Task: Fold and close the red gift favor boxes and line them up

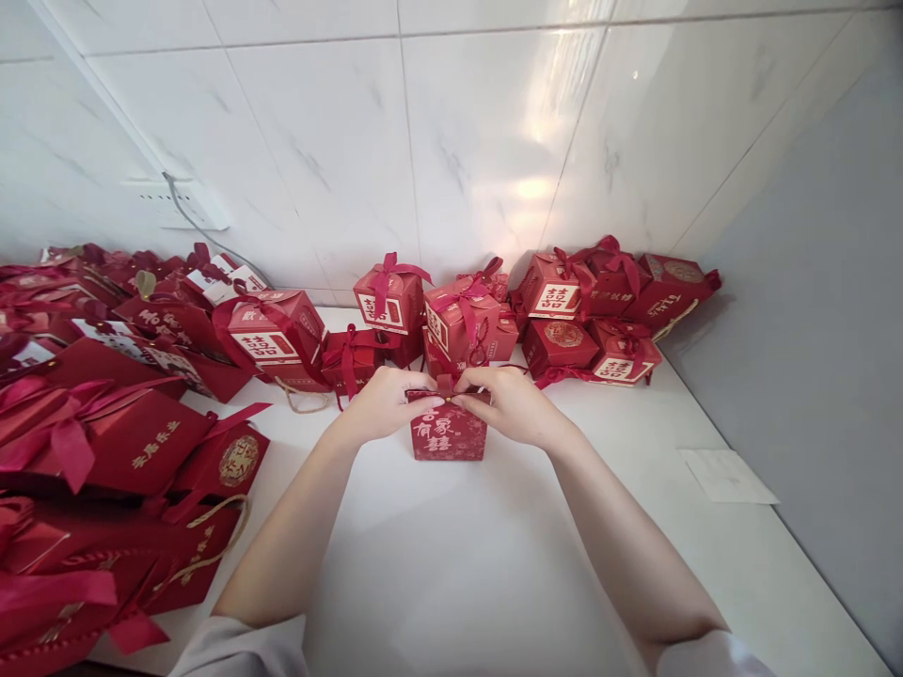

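A small red gift box (449,435) with gold characters on its front stands upright on the white table (494,564), in the middle. My left hand (385,402) grips the box's top at its left side. My right hand (514,404) grips the top at its right side. The fingertips of both hands meet over the red ribbon on the closed top. Behind the box, more red gift boxes with ribbon bows (462,320) are stacked against the wall.
A pile of red gift bags and boxes (105,442) fills the left side of the table. Another stack of red boxes (607,310) sits at the back right. A white paper slip (726,475) lies at the right edge. A wall socket with a cable (190,209) is on the tiled wall.
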The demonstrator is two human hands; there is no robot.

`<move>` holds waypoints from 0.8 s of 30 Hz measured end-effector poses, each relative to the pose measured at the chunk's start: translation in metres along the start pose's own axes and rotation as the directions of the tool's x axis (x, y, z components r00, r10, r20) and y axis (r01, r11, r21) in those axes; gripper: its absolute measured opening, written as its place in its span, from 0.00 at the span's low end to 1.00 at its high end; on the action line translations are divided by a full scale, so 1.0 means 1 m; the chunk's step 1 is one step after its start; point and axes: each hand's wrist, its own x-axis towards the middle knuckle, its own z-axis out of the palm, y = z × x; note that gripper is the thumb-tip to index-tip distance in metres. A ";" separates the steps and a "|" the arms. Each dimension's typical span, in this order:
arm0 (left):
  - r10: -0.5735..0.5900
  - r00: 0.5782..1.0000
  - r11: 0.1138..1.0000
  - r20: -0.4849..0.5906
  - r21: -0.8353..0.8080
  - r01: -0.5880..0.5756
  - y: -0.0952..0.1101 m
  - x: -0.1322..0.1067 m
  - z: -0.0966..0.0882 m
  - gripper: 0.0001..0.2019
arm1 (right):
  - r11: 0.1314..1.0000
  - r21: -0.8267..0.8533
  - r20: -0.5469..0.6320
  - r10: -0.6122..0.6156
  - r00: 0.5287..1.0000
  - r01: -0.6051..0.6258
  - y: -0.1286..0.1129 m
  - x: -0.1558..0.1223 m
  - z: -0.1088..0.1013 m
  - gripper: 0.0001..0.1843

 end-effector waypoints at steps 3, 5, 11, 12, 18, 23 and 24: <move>-0.001 1.000 1.000 -0.003 0.000 0.001 0.001 0.000 0.000 0.14 | 1.000 -0.001 0.005 0.007 1.000 -0.007 0.000 0.001 0.000 0.03; -0.013 1.000 1.000 0.001 -0.010 0.013 0.003 0.000 -0.001 0.14 | 1.000 -0.002 0.005 0.013 1.000 -0.013 0.000 0.001 0.000 0.03; 0.002 1.000 0.999 0.024 -0.041 -0.001 0.008 -0.005 -0.005 0.13 | 1.000 0.007 0.024 -0.017 1.000 0.017 -0.004 -0.002 -0.002 0.01; 0.008 1.000 0.999 0.021 -0.033 -0.007 0.009 -0.005 -0.005 0.13 | 1.000 0.008 0.026 -0.027 0.999 0.027 -0.004 -0.002 -0.003 0.01; 0.020 0.998 0.989 -0.054 0.147 -0.011 0.009 -0.005 -0.001 0.14 | 0.998 -0.063 -0.033 -0.016 0.999 0.014 -0.003 0.000 0.002 0.03; 0.024 0.996 0.994 -0.088 0.113 -0.014 0.006 0.000 0.003 0.13 | 0.999 0.013 -0.083 0.044 0.996 -0.043 0.002 0.004 0.006 0.03; 0.025 0.997 0.996 -0.079 0.093 -0.018 0.005 0.001 0.003 0.13 | 0.997 0.050 -0.077 0.062 0.995 -0.058 0.004 0.005 0.007 0.03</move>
